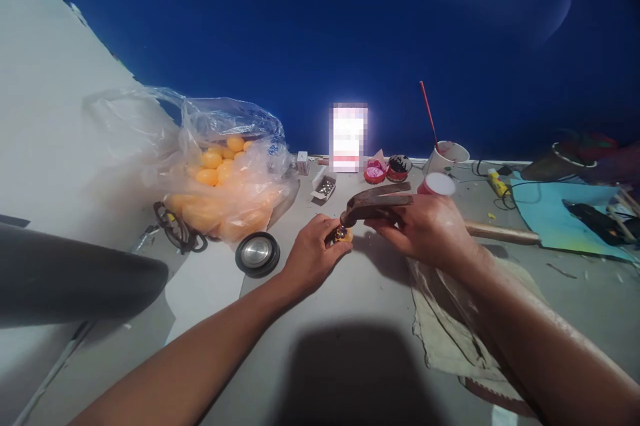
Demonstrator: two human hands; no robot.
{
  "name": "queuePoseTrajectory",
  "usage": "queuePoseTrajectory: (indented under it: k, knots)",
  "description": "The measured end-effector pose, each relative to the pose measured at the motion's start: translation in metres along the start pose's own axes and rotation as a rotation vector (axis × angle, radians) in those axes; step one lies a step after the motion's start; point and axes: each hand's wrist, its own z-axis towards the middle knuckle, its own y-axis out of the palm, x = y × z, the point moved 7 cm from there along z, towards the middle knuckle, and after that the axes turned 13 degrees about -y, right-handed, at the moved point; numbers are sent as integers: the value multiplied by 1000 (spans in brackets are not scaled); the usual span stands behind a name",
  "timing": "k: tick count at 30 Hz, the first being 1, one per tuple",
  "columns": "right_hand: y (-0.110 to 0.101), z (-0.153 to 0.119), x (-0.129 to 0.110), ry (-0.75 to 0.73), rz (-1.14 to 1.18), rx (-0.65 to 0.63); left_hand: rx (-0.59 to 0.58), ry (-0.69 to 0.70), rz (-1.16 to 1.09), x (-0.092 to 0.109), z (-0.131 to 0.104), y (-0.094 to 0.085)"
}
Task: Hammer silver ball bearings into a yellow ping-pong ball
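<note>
My left hand [316, 254] is closed on the table, thumb and fingers pinching a small orange-yellow ball [348, 237] with a dark, shiny metallic bit on top. Most of the ball is hidden by my fingers. My right hand [433, 229] wraps round a claw hammer [363, 203] close to its head, with the wooden handle [505, 233] running out to the right. The hammer's striking face is right over the ball; whether they touch, I cannot tell.
A clear plastic bag [235, 196] of orange balls stands left, near a round black lid [257, 254]. A small box [325, 187] of metal bits, a bright screen [348, 139] and a white cup [447, 156] are behind. Cloth [453, 326] lies under my right arm.
</note>
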Motion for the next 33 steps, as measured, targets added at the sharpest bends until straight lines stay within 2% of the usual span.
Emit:
queuePoseTrajectory:
  k: [6,10,15,18,23,27,33]
  knots:
    - [3,1,-3,1,-6,-62,11,17,-2,-1,0,0]
    - [0,0,-3,30,-6,-24,13,28,21,-1,0,1]
    - [4,1,-5,30,-17,-109,16,29,15,-1,0,1]
    - [-1,1,-4,62,-12,-64,19,27,39,-1,-1,1]
    - [2,0,-3,46,-29,-96,19,31,31,-2,-1,1]
    - [-4,-1,3,75,-33,5,35,28,80,-2,0,1]
    - [4,0,6,63,-29,-113,38,18,86,-1,-1,1]
